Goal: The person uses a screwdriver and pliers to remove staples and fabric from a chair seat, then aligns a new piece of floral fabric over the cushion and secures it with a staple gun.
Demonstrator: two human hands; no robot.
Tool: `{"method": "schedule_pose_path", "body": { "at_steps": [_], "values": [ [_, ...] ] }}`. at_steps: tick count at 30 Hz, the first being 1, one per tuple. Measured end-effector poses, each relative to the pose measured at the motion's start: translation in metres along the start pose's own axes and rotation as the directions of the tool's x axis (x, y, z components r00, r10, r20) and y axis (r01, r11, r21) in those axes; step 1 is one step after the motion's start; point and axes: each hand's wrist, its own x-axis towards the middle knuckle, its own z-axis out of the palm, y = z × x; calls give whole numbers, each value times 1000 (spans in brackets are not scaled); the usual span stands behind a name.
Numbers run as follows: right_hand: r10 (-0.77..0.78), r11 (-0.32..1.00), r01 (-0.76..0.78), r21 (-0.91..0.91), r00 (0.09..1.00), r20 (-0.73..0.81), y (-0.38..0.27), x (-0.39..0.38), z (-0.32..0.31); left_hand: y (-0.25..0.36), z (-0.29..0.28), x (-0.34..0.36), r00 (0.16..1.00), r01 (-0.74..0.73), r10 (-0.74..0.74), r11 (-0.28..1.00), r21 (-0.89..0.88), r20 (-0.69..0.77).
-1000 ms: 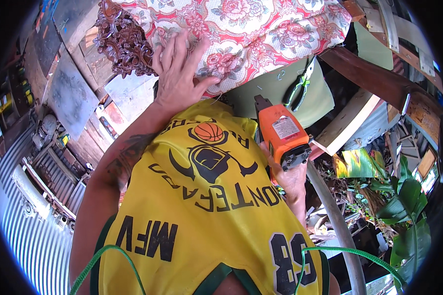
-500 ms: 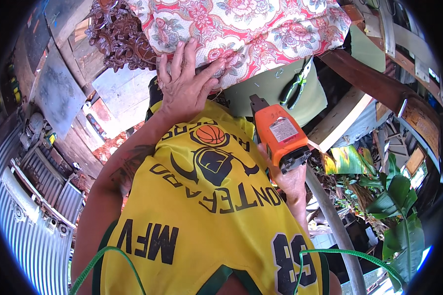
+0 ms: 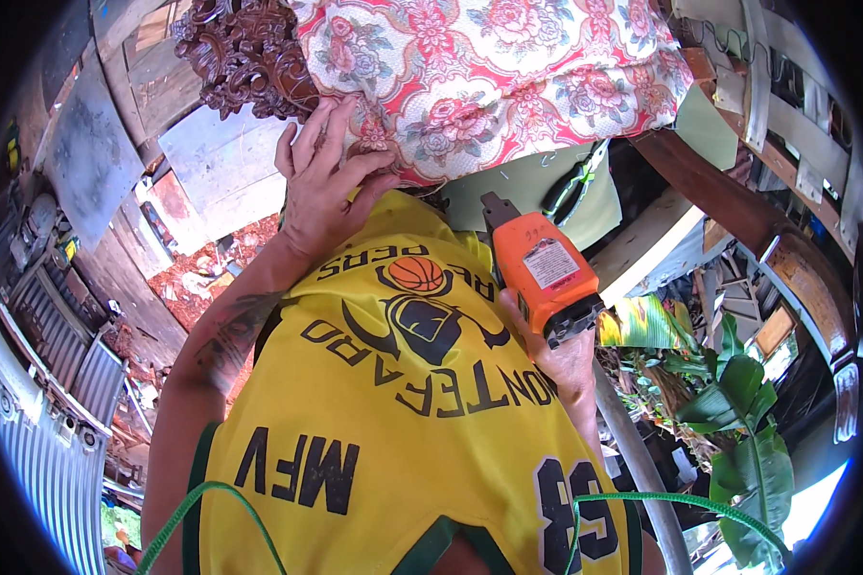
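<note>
Left hand [image 3: 328, 187] has shifted from flat across the floral upholstery fabric [image 3: 508, 77] ahead of it to that cloth's near-left corner, fingers bent, so contact is now at the border; I cannot tell if they pinch. Carved dark wood [image 3: 249, 62] adjoins its fingertips. Right hand [image 3: 568, 362] wraps an orange staple gun [image 3: 516, 278]; green-and-black pliers [image 3: 571, 196] lie beyond. Black lettering marks the yellow jersey [image 3: 451, 455] between the hands, small print the gun's white label [image 3: 551, 264].
</note>
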Motion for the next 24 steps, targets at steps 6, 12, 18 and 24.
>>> {"method": "schedule_pose_path", "body": {
  "at_steps": [6,12,18,24],
  "values": [
    [-13,999,13,-42,1000,0,-12,4,4,-17,3,-6,981,-183,182,983,3,70],
    [61,998,-61,9,998,11,-16,4,4,-12,-5,14,986,-135,139,990,-49,91],
    [37,991,-39,-131,999,-20,-4,-3,17,-28,-10,22,949,-265,268,963,-38,164],
    [51,999,-51,3,989,-137,-21,0,22,-34,-17,33,898,-383,376,924,-15,227]
  ]
}}
